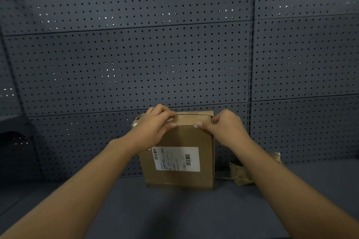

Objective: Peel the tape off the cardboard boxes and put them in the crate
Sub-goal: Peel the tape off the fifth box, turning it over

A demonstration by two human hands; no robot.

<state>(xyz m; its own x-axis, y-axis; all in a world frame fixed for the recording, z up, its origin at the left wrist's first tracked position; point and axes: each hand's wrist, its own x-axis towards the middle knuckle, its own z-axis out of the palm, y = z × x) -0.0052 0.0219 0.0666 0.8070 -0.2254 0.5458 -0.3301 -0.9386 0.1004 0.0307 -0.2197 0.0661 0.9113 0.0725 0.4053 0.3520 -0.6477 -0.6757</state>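
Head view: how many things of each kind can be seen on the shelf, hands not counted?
Cardboard box: 1
White shipping label on the box: 1
Crumpled brown scraps to the right of the box: 1 heap
Total: 3

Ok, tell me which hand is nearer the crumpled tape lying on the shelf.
The right hand, gripping the cardboard box's top right corner. The crumpled tape lies beside the box on that side; the left hand grips the opposite top edge.
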